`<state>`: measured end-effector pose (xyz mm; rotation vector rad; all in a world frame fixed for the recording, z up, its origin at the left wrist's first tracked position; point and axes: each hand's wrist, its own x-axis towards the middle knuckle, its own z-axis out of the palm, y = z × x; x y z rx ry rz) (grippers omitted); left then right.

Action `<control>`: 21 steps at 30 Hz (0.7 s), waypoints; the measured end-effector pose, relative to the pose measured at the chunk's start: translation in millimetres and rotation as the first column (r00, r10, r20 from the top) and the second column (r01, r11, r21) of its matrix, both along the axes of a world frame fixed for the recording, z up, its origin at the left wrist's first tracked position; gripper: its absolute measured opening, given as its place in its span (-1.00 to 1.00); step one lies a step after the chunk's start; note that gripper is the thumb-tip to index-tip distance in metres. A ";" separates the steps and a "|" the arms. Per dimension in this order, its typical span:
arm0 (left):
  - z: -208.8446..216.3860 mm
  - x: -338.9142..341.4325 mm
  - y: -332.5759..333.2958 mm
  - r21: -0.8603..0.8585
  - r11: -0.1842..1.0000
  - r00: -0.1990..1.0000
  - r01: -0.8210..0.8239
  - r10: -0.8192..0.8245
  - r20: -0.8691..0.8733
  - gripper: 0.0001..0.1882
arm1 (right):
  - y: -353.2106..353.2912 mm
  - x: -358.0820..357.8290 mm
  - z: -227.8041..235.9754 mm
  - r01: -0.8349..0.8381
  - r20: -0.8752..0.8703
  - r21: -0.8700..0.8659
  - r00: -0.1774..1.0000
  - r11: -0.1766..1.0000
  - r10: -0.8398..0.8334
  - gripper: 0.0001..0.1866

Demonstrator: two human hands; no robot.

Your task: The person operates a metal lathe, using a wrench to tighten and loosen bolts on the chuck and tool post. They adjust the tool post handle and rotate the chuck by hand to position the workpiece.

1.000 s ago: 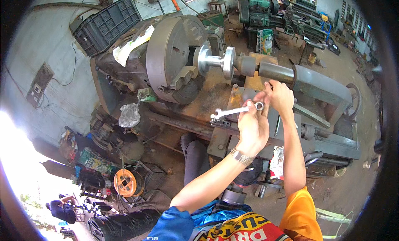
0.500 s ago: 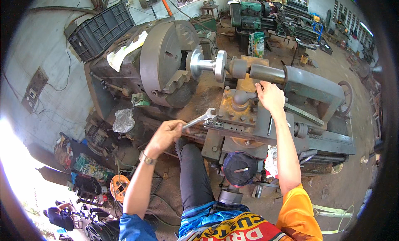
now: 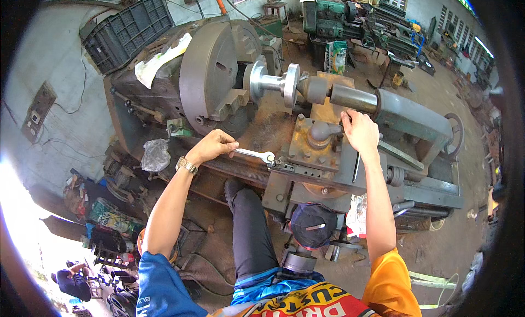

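Rust-stained lathe (image 3: 262,125), slim bright-steel wrench (image 3: 252,153) pinched in the left grip (image 3: 214,146), right grip (image 3: 361,132) curled round a dull, round-hubbed lever (image 3: 322,132).

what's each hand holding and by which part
Left hand: silver metal wrench, by its left end. Right hand: at the outer end of a grey metal lever; grip unclear.

I'm standing in a machine workshop, with this heavy grey lathe (image 3: 306,147), a green machine (image 3: 326,20) beyond and a grimy floor (image 3: 432,109).
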<state>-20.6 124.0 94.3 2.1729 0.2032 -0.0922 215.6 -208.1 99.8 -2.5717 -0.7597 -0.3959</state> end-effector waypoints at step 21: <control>-2.8 -11.9 0.3 -0.053 0.998 0.998 -0.045 0.046 0.033 -0.54 | 0.7 1.9 -3.5 0.015 0.012 -0.002 1.000 1.000 -0.015 -0.60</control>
